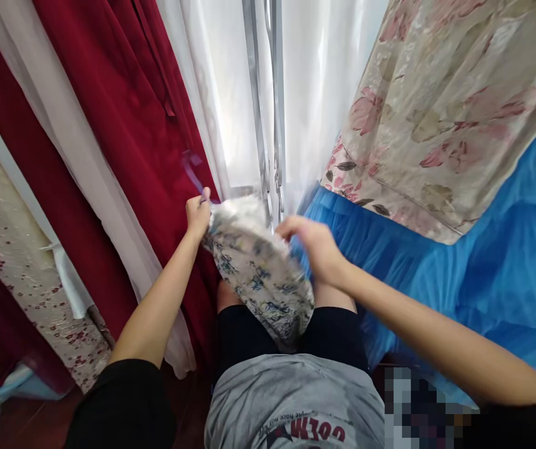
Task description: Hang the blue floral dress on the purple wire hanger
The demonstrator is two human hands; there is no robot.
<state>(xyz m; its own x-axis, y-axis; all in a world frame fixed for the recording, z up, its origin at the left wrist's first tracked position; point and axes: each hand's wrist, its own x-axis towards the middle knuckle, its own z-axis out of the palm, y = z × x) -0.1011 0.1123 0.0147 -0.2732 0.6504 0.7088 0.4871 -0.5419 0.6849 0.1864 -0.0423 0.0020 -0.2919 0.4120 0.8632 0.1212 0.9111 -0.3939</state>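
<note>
My left hand (198,215) is closed around a purple clothes hanger (191,171) just below its hook, which points up and to the left. From it hangs a pale garment (268,274) with a blue and yellow floral print and a whitish upper edge, in front of my thighs. On the garment's right side, my right hand (312,246) is blurred by motion, its fingers curled at the whitish edge. How much cloth lies between those fingers is hard to make out.
Dark red cloth (108,112) and pale drapes hang close on my left. White curtains (314,75) with grey vertical strips are ahead. On the right, a pink-flowered beige cloth (436,125) hangs over ruffled blue fabric (506,249). A reddish-brown floor (38,424) shows below.
</note>
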